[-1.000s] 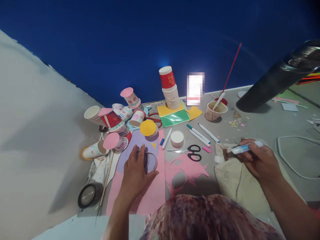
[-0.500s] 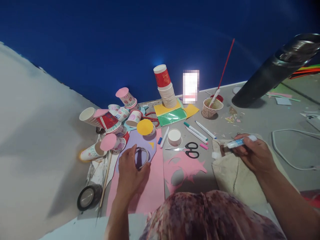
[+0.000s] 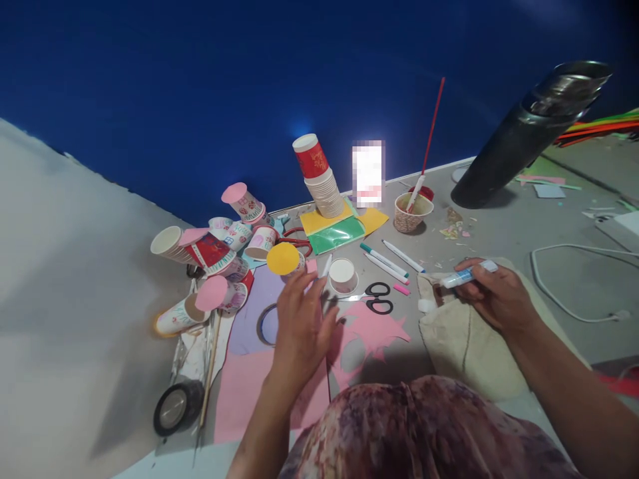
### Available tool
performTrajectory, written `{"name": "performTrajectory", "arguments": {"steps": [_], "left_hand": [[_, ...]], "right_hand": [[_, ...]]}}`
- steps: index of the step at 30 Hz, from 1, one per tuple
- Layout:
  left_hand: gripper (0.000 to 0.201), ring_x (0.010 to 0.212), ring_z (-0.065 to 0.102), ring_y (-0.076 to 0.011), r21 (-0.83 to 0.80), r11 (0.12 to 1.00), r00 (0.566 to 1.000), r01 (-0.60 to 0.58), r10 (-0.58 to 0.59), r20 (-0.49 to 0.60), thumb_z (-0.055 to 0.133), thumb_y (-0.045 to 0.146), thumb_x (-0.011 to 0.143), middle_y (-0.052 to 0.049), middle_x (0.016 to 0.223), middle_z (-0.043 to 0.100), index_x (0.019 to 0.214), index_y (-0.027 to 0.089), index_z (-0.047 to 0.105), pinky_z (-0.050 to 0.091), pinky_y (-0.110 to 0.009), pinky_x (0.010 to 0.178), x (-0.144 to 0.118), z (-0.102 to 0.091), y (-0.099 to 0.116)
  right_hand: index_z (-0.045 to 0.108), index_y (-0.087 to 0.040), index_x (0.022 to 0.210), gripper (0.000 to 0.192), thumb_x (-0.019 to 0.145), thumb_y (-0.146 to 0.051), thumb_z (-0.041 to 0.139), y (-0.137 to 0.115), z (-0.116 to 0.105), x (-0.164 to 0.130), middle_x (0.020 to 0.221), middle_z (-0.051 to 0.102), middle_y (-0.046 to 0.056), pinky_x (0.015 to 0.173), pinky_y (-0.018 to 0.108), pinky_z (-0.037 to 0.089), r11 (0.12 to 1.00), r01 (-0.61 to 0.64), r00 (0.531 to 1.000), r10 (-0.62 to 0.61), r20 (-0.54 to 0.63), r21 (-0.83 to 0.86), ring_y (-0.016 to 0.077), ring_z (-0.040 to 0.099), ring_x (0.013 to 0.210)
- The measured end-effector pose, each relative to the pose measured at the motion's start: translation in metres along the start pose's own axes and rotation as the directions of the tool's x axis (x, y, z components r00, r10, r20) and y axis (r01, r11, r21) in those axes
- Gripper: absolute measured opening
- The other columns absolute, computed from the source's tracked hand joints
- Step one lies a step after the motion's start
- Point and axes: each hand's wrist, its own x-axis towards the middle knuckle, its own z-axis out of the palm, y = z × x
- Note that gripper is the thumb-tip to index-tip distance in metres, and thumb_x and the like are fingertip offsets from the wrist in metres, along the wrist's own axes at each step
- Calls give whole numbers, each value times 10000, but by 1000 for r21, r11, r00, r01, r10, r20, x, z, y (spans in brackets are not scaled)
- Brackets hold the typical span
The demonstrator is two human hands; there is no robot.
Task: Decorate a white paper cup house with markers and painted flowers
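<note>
A grey table (image 3: 499,233) is covered with craft things, laid close so that they can be reached. A beige cloth bag (image 3: 464,339) is used as a rest under the right hand (image 3: 492,296). Pink paper (image 3: 249,386) is spread flat near the body, with a purple sheet (image 3: 249,319) on it. The left hand (image 3: 302,326) is held over these sheets with fingers spread, nothing gripped. A clear tape ring (image 3: 264,324) lies just beside it. A glue tube (image 3: 462,276) is pinched in the right fingers, tip pointed left. Black scissors (image 3: 374,301) are left between the hands.
</note>
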Motion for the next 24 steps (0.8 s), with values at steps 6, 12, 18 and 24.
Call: {"name": "performTrajectory", "arguments": {"steps": [6, 12, 18, 24], "left_hand": [[698, 1548, 460, -389, 19, 1000, 985, -17, 14, 174, 659, 201, 972, -210, 1570, 558, 1595, 186, 344, 425, -583, 1215, 10, 29, 10], [818, 1577, 420, -407, 162, 986, 961, 36, -79, 265, 753, 187, 884, -255, 1665, 456, 1593, 164, 345, 346, -643, 1244, 16, 41, 4], [731, 1544, 472, -382, 188, 979, 981, 72, -104, 166, 673, 164, 913, -242, 1594, 547, 1582, 163, 379, 285, -667, 1271, 31, 58, -10], [767, 1460, 556, -381, 7, 993, 993, 118, -118, 5, 692, 187, 876, -223, 1537, 585, 1578, 172, 384, 412, -621, 1224, 34, 60, -20]], "right_hand": [[779, -207, 867, 472, 695, -618, 936, 5, -5, 2, 470, 487, -54, 490, 264, 281, 1000, -14, 1000, 13, 27, 18, 92, 364, 456], [765, -185, 897, 495, 716, -614, 931, 8, -5, 2, 483, 510, -52, 471, 232, 290, 999, -32, 999, 33, 38, -11, 79, 392, 460], [709, -209, 1010, 554, 669, -567, 959, 7, 1, -4, 699, 751, 33, 546, 236, 468, 983, -97, 995, 94, -22, -154, 133, 612, 576], [729, -216, 1061, 392, 811, -516, 764, -3, 16, -12, 830, 808, 61, 655, 311, 567, 846, 42, 998, -14, 57, -531, 216, 734, 706]]}}
